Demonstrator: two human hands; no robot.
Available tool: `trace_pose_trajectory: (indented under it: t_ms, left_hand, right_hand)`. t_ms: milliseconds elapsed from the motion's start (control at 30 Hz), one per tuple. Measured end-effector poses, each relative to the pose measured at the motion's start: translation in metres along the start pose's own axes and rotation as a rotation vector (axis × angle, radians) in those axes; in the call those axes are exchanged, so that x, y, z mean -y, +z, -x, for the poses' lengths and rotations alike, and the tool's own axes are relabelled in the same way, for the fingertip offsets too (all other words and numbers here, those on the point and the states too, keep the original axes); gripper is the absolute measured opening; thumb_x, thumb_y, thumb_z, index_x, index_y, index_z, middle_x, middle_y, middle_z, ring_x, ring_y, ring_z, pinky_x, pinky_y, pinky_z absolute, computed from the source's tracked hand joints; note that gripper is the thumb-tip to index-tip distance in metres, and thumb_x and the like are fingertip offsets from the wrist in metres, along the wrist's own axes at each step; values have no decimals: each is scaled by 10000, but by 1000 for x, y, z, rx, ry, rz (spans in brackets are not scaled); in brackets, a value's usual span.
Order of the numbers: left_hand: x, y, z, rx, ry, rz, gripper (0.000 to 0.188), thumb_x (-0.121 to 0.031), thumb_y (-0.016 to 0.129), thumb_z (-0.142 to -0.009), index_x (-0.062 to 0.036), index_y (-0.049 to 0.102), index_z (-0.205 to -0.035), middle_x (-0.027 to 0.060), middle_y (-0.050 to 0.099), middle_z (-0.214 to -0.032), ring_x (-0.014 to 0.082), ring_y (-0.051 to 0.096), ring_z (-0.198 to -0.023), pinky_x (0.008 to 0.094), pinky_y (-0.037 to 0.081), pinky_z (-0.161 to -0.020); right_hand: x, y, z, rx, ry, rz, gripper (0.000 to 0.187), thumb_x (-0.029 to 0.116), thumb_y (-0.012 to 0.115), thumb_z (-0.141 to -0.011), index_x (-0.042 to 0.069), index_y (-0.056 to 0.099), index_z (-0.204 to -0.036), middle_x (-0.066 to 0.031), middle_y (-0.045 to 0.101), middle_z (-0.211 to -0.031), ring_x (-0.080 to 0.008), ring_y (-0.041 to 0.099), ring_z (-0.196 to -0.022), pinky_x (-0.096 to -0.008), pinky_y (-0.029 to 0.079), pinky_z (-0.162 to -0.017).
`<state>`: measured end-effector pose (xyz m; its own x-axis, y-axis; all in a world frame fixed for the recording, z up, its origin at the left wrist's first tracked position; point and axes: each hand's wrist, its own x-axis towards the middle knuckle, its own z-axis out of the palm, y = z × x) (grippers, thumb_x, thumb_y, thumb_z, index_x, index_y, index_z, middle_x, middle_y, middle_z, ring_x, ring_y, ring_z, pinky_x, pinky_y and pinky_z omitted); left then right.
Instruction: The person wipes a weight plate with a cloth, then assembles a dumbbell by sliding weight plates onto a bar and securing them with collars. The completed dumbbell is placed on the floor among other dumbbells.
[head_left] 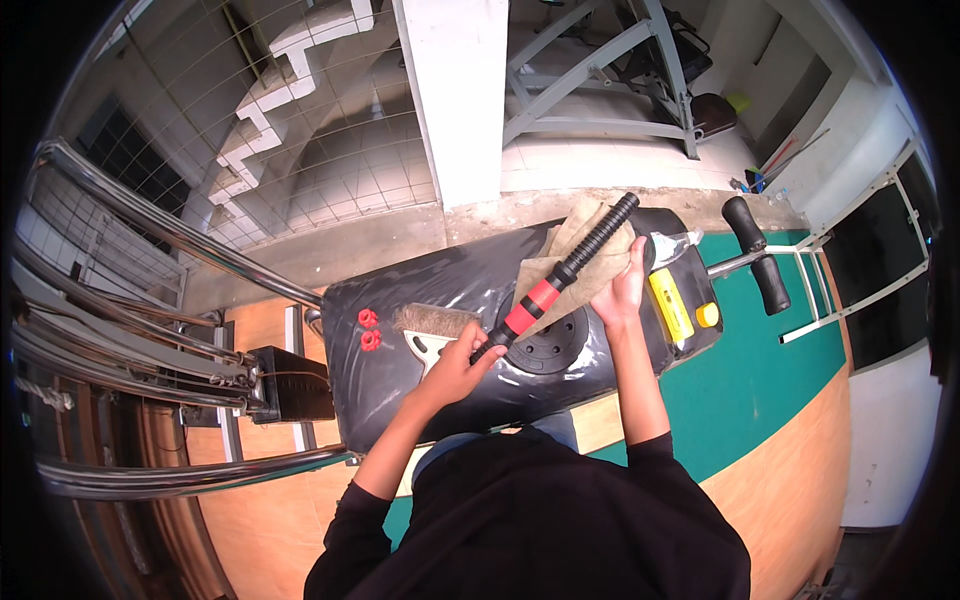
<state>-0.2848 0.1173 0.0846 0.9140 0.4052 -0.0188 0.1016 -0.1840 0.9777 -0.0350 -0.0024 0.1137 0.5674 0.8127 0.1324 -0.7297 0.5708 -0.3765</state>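
Tilted over a black padded bench, a threaded dumbbell bar in black with red bands is held up. My left hand is closed round its lower end. A beige cloth lies against the bar's upper half, and my right hand grips this cloth from the right; some of its fingers are hidden. Below the bar rests a round black weight plate, partly covered by the cloth. Beside my left hand is a white-handled brush with brown bristles. Two red star-shaped nuts sit farther left.
On the bench's right end are a yellow bottle, a yellow cap and a clear plastic item. Chrome rails run along the left. A foam roller bar juts out at the right. Behind stands a white pillar.
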Motion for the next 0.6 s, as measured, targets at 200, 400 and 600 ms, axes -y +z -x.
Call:
trace_pose_trajectory:
  t_ms: [200, 400, 600]
  left_hand:
    - [14, 13, 0, -42, -43, -205, 358, -321, 546, -931, -15, 361, -941, 205, 512, -718, 314, 543, -656, 395, 407, -596]
    - [-19, 18, 18, -4, -25, -288, 345, -290, 535, -936, -1, 350, -972, 247, 544, -728, 410, 537, -651, 417, 424, -612]
    - [-23, 18, 39, 49, -82, -248, 374, -309, 559, -920, 2, 369, -1002, 246, 551, -829, 401, 553, -734, 419, 424, -663]
  right_hand:
    - [-59, 26, 17, -165, -37, 459, 781, 655, 128, -912, 64, 341, -1376, -122, 480, -1297, -263, 461, -1205, -401, 349, -1040]
    - [-23, 36, -12, -528, -79, 413, 726, 697, 213, -888, 48, 538, -900, -98, 569, -713, -226, 578, -662, -329, 510, -621]
    - [39, 25, -31, -515, -273, 434, 702, 661, 234, -910, 28, 512, -1034, -116, 572, -781, -219, 561, -672, -339, 512, -624]
